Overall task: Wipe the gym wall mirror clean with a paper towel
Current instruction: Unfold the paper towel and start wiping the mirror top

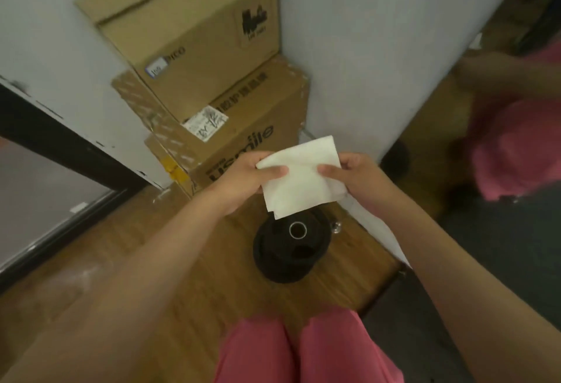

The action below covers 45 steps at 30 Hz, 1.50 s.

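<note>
A folded white paper towel (pixel 300 176) is held up in front of me between both hands. My left hand (pixel 246 179) pinches its left edge with the thumb on top. My right hand (pixel 355 179) pinches its right edge the same way. The wall mirror (pixel 501 146) stands at the right, and it reflects my pink clothes and arm. The towel is apart from the mirror, to its left.
Stacked cardboard boxes (pixel 212 79) fill the corner against the white wall ahead. A black weight plate (pixel 288 246) lies on the wooden floor below my hands. A dark-framed panel (pixel 54 188) leans at the left. My pink trousers (pixel 303 349) show at the bottom.
</note>
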Each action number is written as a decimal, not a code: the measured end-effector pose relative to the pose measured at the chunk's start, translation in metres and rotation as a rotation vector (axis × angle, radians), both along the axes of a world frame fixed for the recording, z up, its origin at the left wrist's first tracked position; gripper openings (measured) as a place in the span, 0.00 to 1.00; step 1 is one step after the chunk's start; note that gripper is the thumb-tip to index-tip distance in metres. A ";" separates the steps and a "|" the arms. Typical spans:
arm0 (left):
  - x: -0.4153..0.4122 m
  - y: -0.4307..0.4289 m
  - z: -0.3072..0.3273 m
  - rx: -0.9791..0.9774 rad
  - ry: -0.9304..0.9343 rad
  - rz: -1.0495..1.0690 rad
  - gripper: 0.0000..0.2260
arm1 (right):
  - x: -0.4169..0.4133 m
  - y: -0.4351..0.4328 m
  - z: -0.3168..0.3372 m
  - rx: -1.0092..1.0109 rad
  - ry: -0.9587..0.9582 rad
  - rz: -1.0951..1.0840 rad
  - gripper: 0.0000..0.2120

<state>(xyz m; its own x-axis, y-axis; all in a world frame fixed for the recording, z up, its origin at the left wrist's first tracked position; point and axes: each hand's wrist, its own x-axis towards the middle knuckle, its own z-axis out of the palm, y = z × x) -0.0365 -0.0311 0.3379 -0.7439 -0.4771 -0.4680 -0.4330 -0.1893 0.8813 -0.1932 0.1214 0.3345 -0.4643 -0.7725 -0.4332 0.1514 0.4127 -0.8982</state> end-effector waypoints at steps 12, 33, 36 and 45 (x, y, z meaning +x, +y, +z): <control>0.014 0.097 0.278 0.193 0.210 0.187 0.08 | 0.048 0.090 0.292 -0.183 0.200 -0.256 0.15; 0.032 0.228 0.422 0.478 0.199 0.091 0.21 | 0.071 0.249 0.429 -0.305 0.607 -0.181 0.08; 0.022 0.261 0.436 0.458 0.340 0.077 0.34 | 0.066 0.282 0.437 -0.410 0.417 -0.343 0.12; -0.025 0.313 0.523 -0.428 0.393 -0.180 0.13 | 0.044 0.336 0.505 -0.559 0.324 -0.453 0.09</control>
<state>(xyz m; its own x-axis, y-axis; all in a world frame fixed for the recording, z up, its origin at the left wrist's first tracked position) -0.0614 0.2822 0.8613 -0.9084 -0.4132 0.0633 -0.0526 0.2631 0.9633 -0.1494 0.4576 0.8395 -0.8224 -0.5416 0.1740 -0.1077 -0.1521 -0.9825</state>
